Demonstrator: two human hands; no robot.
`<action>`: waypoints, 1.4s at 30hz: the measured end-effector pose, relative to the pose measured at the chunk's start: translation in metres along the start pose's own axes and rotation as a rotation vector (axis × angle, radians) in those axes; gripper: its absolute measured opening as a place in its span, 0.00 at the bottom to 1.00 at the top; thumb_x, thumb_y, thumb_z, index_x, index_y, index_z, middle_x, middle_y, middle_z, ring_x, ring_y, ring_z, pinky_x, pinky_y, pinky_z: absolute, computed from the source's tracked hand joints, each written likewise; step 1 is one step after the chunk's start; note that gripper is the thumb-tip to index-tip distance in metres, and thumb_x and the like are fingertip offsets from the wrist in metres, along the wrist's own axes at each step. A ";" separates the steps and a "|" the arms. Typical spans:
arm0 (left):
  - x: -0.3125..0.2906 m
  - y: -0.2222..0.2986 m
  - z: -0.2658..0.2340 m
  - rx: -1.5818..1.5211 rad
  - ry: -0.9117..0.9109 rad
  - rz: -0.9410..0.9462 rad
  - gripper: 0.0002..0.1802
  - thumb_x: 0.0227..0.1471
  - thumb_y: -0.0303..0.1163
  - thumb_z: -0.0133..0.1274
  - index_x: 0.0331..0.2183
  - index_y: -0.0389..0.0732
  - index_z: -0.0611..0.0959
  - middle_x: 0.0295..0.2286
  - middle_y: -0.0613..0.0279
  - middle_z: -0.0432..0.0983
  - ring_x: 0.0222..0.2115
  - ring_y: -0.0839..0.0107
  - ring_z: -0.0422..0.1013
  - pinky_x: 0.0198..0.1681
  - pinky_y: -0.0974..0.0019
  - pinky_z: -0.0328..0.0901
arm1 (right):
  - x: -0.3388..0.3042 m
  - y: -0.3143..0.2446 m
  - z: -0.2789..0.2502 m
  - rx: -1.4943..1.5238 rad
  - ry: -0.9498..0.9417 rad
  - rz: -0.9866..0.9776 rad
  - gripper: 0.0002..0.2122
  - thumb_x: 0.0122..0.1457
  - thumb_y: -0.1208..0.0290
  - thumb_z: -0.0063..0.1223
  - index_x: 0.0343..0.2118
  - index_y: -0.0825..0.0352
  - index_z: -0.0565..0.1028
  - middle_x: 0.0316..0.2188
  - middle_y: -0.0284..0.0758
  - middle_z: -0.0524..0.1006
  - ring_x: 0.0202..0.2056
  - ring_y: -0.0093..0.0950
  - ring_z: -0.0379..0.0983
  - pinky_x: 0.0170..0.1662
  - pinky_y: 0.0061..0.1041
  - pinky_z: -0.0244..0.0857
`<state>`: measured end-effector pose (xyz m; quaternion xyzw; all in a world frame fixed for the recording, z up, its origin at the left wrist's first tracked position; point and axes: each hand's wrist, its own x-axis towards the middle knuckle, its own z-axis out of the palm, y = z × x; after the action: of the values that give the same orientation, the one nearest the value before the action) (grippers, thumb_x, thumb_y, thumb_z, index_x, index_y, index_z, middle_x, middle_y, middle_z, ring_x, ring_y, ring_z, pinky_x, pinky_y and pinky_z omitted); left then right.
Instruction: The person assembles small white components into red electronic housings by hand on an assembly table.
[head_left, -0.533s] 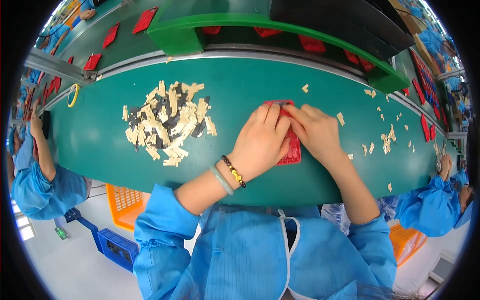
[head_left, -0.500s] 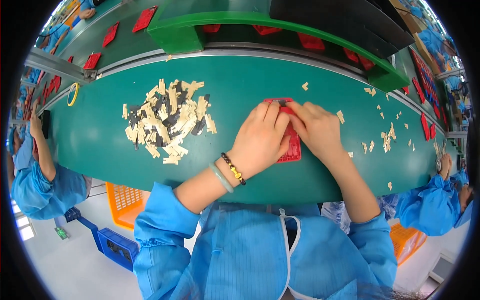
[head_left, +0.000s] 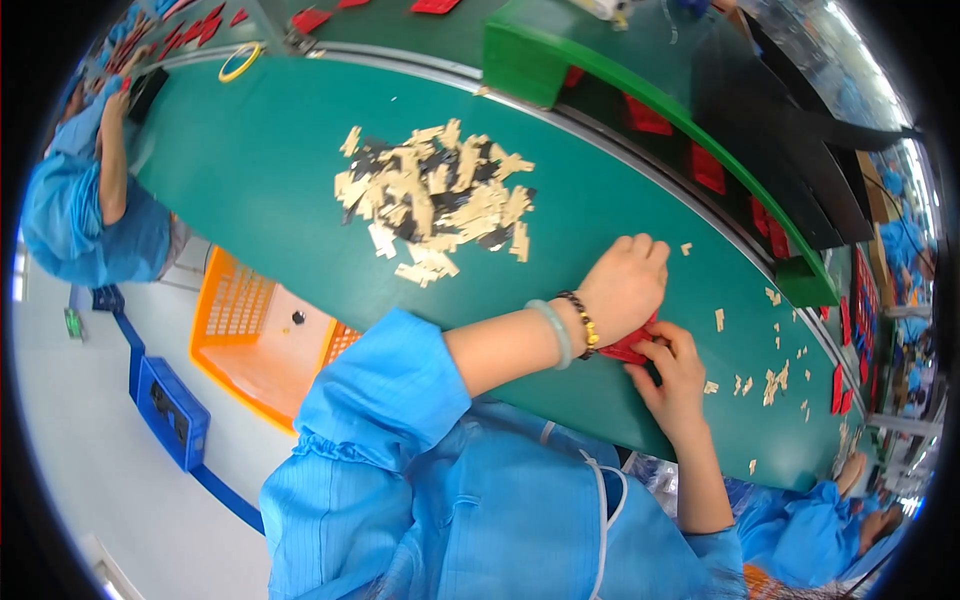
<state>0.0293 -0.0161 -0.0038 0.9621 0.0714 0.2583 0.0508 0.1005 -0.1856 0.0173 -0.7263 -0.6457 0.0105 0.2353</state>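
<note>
Both hands on a red flat piece at the near edge of the green bench.

Head view: the left hand (head_left: 625,290) lies curled over the red piece (head_left: 630,348), covering most of it; the right hand (head_left: 672,368) pinches its lower edge from beneath. A pile of tan strips (head_left: 435,195) lies well apart, up-left.

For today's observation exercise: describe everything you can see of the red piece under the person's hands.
The red piece is flat and looks like plastic. It lies on the green table near its front edge. The left hand covers most of it from above, and the right hand grips its near edge, so only a small part shows.
</note>
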 end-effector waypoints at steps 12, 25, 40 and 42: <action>-0.024 -0.033 -0.023 -0.133 0.074 -0.201 0.21 0.48 0.43 0.56 0.38 0.37 0.79 0.35 0.59 0.69 0.39 0.63 0.64 0.40 0.64 0.60 | 0.011 0.007 -0.005 0.169 0.080 0.052 0.10 0.46 0.83 0.63 0.34 0.70 0.77 0.42 0.43 0.75 0.43 0.37 0.76 0.42 0.28 0.72; -0.035 -0.153 -0.076 -0.397 -0.111 -0.220 0.10 0.41 0.22 0.59 0.30 0.37 0.77 0.31 0.56 0.70 0.34 0.55 0.66 0.39 0.58 0.64 | 0.244 0.121 0.055 -0.177 0.005 0.281 0.19 0.60 0.68 0.50 0.54 0.65 0.69 0.52 0.51 0.69 0.53 0.50 0.63 0.55 0.41 0.58; 0.006 -0.105 -0.083 -0.969 -0.325 -0.479 0.13 0.50 0.16 0.56 0.37 0.36 0.71 0.28 0.65 0.73 0.31 0.78 0.71 0.37 0.74 0.67 | 0.054 0.007 -0.004 0.249 0.089 0.009 0.13 0.47 0.73 0.63 0.38 0.64 0.76 0.36 0.36 0.73 0.40 0.34 0.71 0.43 0.32 0.65; 0.010 -0.087 -0.076 -0.949 -0.316 -0.448 0.15 0.48 0.16 0.57 0.38 0.36 0.72 0.26 0.62 0.74 0.29 0.75 0.72 0.34 0.72 0.68 | 0.073 0.003 -0.002 0.407 0.173 0.103 0.13 0.48 0.74 0.63 0.38 0.66 0.76 0.36 0.36 0.73 0.37 0.32 0.72 0.40 0.30 0.66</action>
<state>-0.0105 0.0760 0.0546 0.8219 0.1418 0.0972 0.5431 0.1158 -0.1174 0.0391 -0.6942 -0.5697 0.0904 0.4306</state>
